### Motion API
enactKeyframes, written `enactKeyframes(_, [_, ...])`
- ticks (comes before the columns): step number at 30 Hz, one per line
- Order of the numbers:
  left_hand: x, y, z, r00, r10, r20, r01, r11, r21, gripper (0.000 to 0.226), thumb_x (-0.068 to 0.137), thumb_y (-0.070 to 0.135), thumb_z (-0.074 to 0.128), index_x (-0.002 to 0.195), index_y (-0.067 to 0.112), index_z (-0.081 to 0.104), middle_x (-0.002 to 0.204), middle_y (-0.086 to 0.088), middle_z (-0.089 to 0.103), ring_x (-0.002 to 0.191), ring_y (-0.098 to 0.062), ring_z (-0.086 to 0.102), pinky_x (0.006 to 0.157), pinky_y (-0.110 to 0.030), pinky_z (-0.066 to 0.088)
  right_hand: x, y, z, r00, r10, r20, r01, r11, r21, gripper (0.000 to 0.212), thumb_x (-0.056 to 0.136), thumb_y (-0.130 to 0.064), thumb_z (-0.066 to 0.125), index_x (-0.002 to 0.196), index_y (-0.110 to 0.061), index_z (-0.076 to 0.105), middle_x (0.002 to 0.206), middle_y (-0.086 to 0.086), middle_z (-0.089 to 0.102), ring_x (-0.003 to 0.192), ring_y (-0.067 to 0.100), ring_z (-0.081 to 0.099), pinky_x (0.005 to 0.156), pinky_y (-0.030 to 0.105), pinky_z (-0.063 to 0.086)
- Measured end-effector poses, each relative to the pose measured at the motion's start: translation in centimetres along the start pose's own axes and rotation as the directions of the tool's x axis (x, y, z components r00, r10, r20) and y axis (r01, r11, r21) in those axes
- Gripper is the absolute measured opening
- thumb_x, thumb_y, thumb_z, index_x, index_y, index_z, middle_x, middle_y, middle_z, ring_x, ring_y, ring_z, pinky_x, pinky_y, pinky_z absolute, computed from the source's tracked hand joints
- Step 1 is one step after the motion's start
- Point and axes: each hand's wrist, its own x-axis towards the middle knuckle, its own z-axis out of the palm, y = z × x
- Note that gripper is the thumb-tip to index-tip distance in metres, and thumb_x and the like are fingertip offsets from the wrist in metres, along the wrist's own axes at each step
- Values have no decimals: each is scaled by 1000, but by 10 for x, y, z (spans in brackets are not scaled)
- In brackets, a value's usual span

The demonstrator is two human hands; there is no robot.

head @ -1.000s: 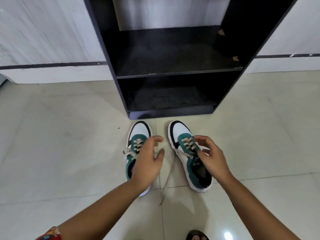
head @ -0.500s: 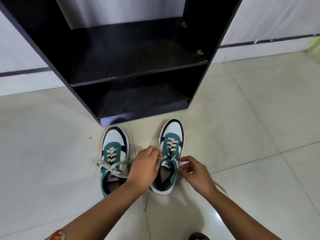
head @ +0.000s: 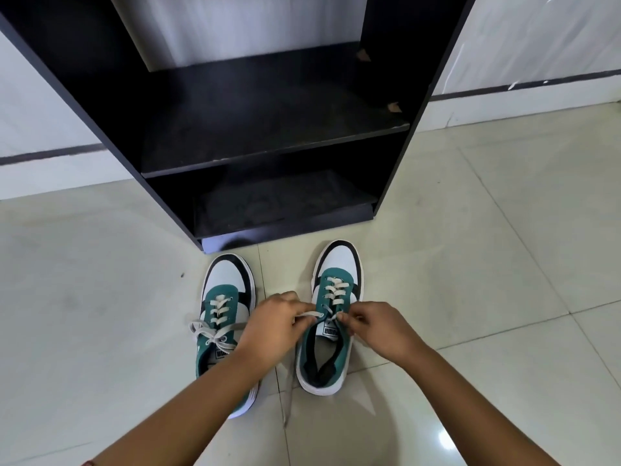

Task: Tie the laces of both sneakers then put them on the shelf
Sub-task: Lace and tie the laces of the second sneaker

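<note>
Two green, white and black sneakers stand side by side on the floor, toes toward a black shelf unit (head: 275, 156). The left sneaker (head: 225, 297) has its cream laces tied in a bow. The right sneaker (head: 331, 317) has loose laces. My left hand (head: 272, 327) pinches one lace end just left of the tongue; its forearm covers the left sneaker's heel. My right hand (head: 379, 326) pinches the other lace end at the right of the tongue. A loose lace tail (head: 287, 395) trails on the floor between the shoes.
The shelf unit has two bare black boards, a lower one (head: 285, 200) near the floor and one above it. Glossy cream floor tiles (head: 487, 264) spread around. A white wall with a dark stripe (head: 50, 153) runs behind.
The view shifted so the shoes sit more central. Both hands moved from hovering over the two shoes to the right sneaker and took hold of its lace ends.
</note>
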Motion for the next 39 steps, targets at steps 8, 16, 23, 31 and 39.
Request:
enactKeyframes(8, [-9,-24,-7,972,-223,-68,196,940,-279,11,84,19,65,81,16,76,71,6,60,71,-16,60,66,-30,46,-4,31,4,936,340,93,-273,532,802,44,89,-15,54,47,-14,42,41,-4,35,44,15,35,57,29,36])
enactKeyframes(16, [-12,-38,-8,947,-320,16,305,885,-352,17,83,14,65,71,20,75,76,2,67,66,0,58,66,-28,44,-15,47,12,884,402,240,-309,117,944,44,91,-10,48,47,-12,41,39,-2,34,32,11,43,63,31,38])
enactKeyframes(23, [-21,-36,4,970,-242,1,242,968,-65,17,86,25,61,98,18,71,96,0,64,95,-20,59,82,-33,49,-14,43,9,943,325,66,-280,671,687,39,95,-28,47,57,-16,47,55,0,41,53,15,42,56,22,38])
enactKeyframes(31, [-33,24,25,963,-264,-55,225,900,-373,11,82,35,65,91,30,60,82,15,62,75,-4,59,64,-18,45,-42,18,15,913,114,-391,-92,993,74,36,87,-47,52,71,-17,61,70,-2,65,65,18,59,60,32,45])
enactKeyframes(39, [-17,5,48,923,377,-73,-336,885,323,17,77,22,49,87,20,62,83,3,62,59,-14,62,42,-22,49,-33,28,47,883,-32,-469,47,999,20,25,72,-14,71,97,-19,65,81,-11,57,63,7,54,60,15,42])
